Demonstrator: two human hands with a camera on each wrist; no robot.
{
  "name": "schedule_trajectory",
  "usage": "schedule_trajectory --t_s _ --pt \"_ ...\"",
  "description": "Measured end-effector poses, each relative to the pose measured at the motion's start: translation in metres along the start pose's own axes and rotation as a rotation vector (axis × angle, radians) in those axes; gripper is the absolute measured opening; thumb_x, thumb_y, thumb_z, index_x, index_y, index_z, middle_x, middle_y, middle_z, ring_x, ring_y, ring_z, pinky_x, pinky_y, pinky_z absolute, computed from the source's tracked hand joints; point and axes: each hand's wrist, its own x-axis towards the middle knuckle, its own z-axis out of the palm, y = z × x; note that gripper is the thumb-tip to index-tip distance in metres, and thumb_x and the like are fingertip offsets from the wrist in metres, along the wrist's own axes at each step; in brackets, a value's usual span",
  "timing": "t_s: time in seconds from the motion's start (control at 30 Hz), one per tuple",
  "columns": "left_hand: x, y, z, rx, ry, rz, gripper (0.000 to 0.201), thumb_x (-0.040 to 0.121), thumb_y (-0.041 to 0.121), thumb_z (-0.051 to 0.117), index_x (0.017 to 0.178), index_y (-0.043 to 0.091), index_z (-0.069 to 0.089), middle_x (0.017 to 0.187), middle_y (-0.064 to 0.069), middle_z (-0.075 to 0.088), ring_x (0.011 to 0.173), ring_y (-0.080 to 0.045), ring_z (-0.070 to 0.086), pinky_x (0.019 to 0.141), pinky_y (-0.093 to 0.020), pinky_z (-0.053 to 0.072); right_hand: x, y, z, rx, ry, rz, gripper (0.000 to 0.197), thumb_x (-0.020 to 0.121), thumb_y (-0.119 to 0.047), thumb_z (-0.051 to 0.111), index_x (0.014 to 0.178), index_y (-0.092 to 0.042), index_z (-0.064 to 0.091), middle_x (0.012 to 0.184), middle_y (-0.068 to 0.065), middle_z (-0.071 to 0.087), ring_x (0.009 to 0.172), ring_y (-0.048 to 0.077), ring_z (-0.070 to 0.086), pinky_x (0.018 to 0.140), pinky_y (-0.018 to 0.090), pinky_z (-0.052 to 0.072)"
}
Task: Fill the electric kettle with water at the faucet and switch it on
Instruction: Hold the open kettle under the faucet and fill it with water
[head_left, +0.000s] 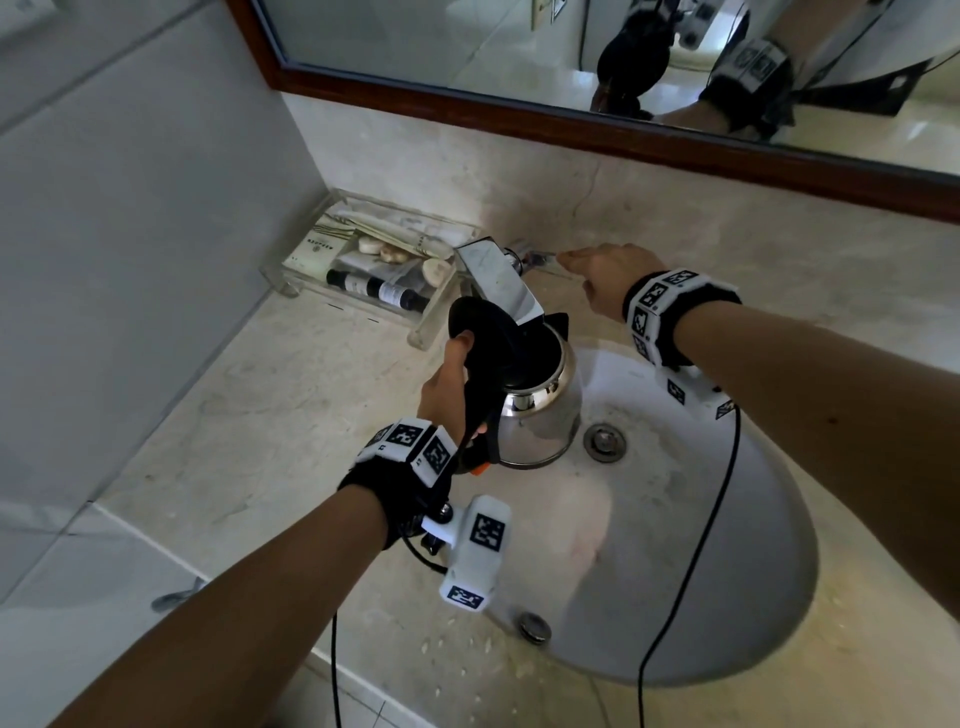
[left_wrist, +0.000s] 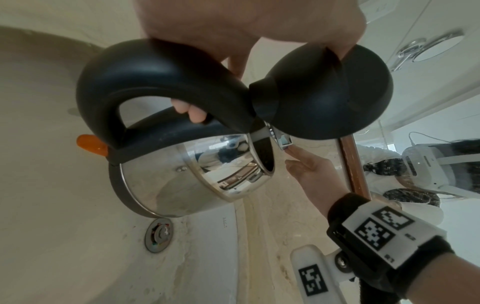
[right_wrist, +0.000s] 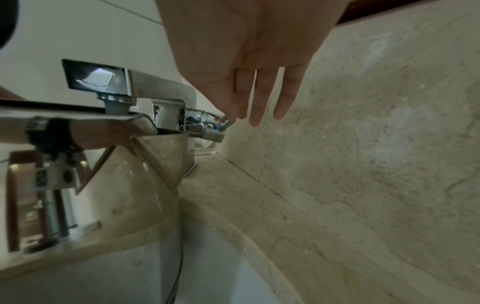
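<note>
Currently: electric kettle (head_left: 540, 410), lid open, gripped at its handle by left hand (head_left: 447, 389) under faucet (head_left: 498, 278) spout for filling; right hand (head_left: 605, 278), fingers straight, touching far lever (right_wrist: 223, 123) to start water

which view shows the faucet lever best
The right wrist view: the faucet lever is close, its red and blue dots visible, right hand fingers at it. The head view shows it small; in the left wrist view it is hidden.

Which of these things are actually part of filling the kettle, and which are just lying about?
In use: kettle, lid flipped open, faucet, lever, sink, left hand gripping the kettle's handle, right hand at the lever.

Lying about: toiletries tray, dark bottle, mirror.
</note>
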Motion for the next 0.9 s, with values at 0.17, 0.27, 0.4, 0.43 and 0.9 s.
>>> schedule_trajectory --t_s 0.17,0.27,0.4,0.43,0.9 --pt "0.001 -0.008 0.002 0.358 0.059 0.256 0.069 0.07 0.064 0.043 0.133 0.038 0.03 0.126 -0.017 0.059 0.1 -0.036 0.064 0.088 -0.047 0.054 0.0 0.0 -0.001 -0.001 -0.009 0.007 0.059 0.092 -0.003 0.045 0.147 -0.022 0.032 0.147 0.007 0.047 0.128 0.03 0.05 0.105 0.042 0.043" --pt "0.005 -0.015 0.001 0.516 0.058 0.327 0.055 0.082 0.044 0.05 0.129 0.04 0.023 0.118 -0.009 0.058 0.093 -0.035 0.066 0.083 -0.045 0.055 0.0 -0.001 -0.002 -0.006 -0.008 0.014 0.059 0.092 -0.003 0.045 0.146 -0.022 0.033 0.146 0.006 0.048 0.127 0.03 0.05 0.104 0.041 0.043" --pt "0.009 -0.003 -0.002 0.149 0.019 0.065 0.083 0.067 0.07 0.037 0.139 0.029 0.036 0.136 -0.022 0.051 0.12 -0.041 0.054 0.1 -0.055 0.046 0.0 -0.002 -0.003 -0.004 -0.006 0.027 0.058 0.092 -0.004 0.045 0.146 -0.023 0.033 0.145 0.006 0.049 0.127 0.029 0.051 0.104 0.041 0.044" --pt "0.011 -0.003 -0.002 0.131 0.019 0.036 0.091 0.062 0.074 0.036 0.14 0.027 0.037 0.137 -0.022 0.051 0.122 -0.041 0.053 0.101 -0.055 0.045 0.0 -0.003 -0.003 -0.001 -0.009 0.032 0.059 0.092 -0.004 0.045 0.146 -0.024 0.034 0.144 0.006 0.05 0.127 0.03 0.051 0.103 0.041 0.044" --pt "0.017 -0.025 0.003 0.432 0.162 0.349 0.041 0.088 0.042 0.053 0.125 0.045 0.033 0.12 -0.012 0.063 0.104 -0.03 0.063 0.087 -0.035 0.049 -0.002 -0.015 0.0 0.037 0.036 0.084 0.056 0.091 -0.004 0.049 0.143 -0.019 0.038 0.138 0.014 0.052 0.121 0.034 0.055 0.096 0.041 0.046"
